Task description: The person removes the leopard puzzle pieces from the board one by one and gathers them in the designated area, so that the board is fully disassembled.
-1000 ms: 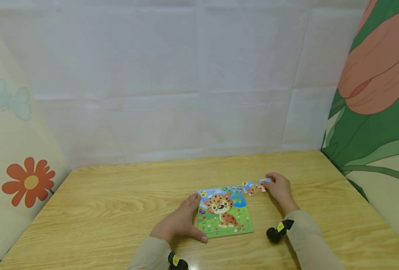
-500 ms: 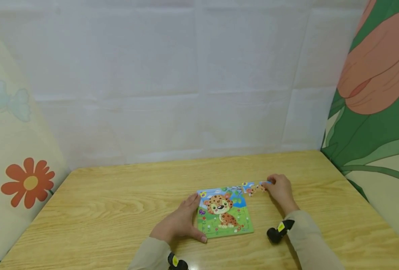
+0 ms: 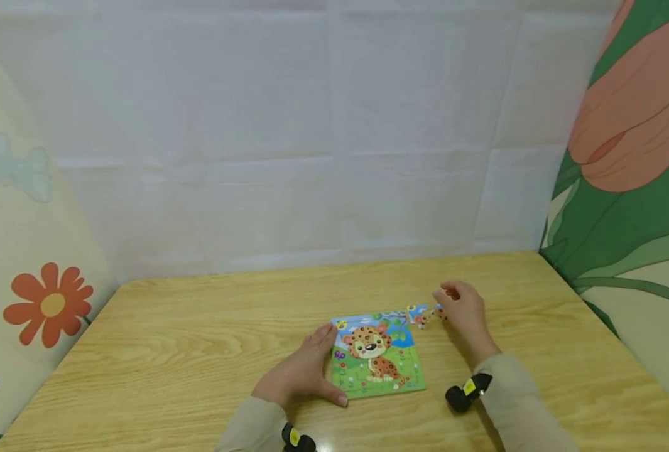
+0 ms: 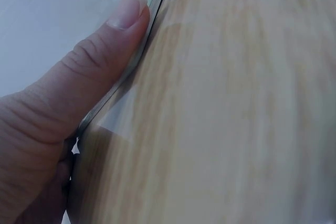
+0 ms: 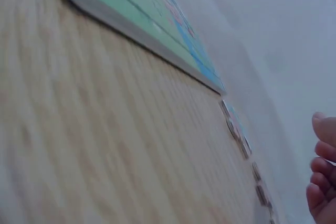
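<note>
A square jigsaw puzzle board [image 3: 393, 370] with a spotted leopard cub on green grass lies flat on the table. My left hand [image 3: 300, 370] holds its left side, fingers at the far left corner and thumb at the near edge. In the left wrist view the thumb [image 4: 86, 69] lies along the board's rim. Past the board's far right corner, small puzzle pieces [image 3: 416, 312] lie in a short row. My right hand [image 3: 465, 317] hovers by the row's right end, fingers loosely bent. The right wrist view shows no piece in the visible fingers [image 5: 326, 169].
The wood-grain table [image 3: 198, 339] stretches widest to the left of the board. A white cloth backdrop [image 3: 255, 157] hangs behind it. Floral panels stand at the left and right [image 3: 622, 220]. Each wrist wears a small black camera [image 3: 465, 394].
My right hand has come up off the rightmost puzzle piece and moved slightly away from the row. The left hand and the board have stayed in place.
</note>
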`<action>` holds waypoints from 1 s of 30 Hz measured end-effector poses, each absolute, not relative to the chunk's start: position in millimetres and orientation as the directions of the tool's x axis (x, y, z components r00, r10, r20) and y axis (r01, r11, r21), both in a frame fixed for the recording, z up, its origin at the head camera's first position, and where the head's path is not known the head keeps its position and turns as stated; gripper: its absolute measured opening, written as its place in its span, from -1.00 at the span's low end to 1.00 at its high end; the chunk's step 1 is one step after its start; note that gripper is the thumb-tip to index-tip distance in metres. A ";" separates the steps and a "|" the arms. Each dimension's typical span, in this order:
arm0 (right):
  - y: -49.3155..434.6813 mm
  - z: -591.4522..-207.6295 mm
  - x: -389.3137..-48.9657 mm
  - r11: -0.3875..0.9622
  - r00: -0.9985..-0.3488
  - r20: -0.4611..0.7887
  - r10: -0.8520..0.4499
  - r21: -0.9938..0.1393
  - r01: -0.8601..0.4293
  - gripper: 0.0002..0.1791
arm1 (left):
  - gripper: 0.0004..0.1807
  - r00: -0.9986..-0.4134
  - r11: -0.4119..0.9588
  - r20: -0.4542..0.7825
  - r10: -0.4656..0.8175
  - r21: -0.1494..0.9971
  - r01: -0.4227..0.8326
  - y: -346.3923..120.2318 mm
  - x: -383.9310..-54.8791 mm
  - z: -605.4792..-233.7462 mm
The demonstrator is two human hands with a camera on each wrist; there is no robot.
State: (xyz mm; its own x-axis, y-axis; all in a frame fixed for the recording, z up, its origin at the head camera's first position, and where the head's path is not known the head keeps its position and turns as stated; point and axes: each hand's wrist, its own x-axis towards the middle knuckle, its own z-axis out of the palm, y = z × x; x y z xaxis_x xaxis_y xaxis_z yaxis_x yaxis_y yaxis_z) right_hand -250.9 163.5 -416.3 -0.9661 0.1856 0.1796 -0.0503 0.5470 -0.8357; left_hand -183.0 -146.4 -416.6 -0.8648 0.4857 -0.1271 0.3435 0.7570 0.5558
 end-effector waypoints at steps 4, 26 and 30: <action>154.5 -416.8 -248.0 0.512 -0.976 0.164 0.146 -0.857 -0.067 -0.62 | 0.37 -0.863 0.755 -0.128 0.488 0.559 0.344 -146.7 -183.6 -416.6; 121.4 -422.4 -228.2 0.449 -0.960 0.087 -0.265 -0.870 -0.203 -0.54 | 0.40 -0.872 0.767 -0.142 0.469 0.555 0.322 -145.9 -180.7 -414.8; 118.0 -422.9 -230.1 0.500 -0.935 0.134 -0.327 -0.816 -0.292 -0.58 | 0.41 -0.874 0.772 -0.144 0.464 0.549 0.320 -145.6 -181.0 -415.3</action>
State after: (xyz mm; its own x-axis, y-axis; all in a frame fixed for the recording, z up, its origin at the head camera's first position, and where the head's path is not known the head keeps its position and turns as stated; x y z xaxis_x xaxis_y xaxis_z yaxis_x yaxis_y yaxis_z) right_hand -230.1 118.0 -422.9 -0.9353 -0.3274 0.1339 -0.2917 0.4998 -0.8155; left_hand -181.0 -145.6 -415.3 -0.8741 0.4640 -0.1436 0.3197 0.7722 0.5491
